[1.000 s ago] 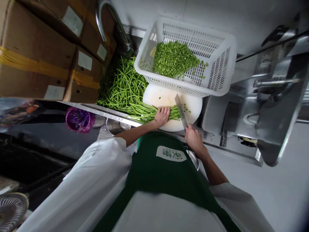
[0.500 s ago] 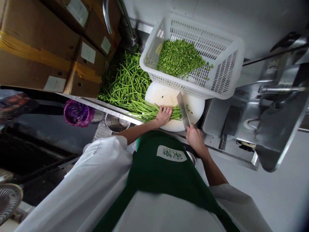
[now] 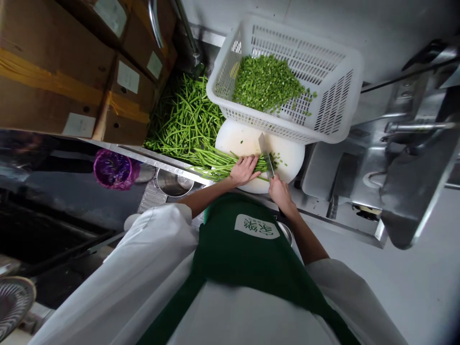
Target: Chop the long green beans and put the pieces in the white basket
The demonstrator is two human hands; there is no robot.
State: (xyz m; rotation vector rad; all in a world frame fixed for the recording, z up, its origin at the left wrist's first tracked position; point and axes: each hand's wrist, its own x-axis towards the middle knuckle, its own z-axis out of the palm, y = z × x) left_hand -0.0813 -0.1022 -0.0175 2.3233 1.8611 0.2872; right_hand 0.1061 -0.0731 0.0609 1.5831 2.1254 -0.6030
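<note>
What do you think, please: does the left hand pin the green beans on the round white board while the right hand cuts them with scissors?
Not scissors: the head view shows the right hand holding a cleaver, its blade on the green beans that the left hand pins on the round white board.

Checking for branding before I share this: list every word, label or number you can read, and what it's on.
White patch on the dark green apron: green characters, upside down, too blurred to read.
White paper labels on the brown cardboard boxes: too small to read.
No other text shows.
</note>
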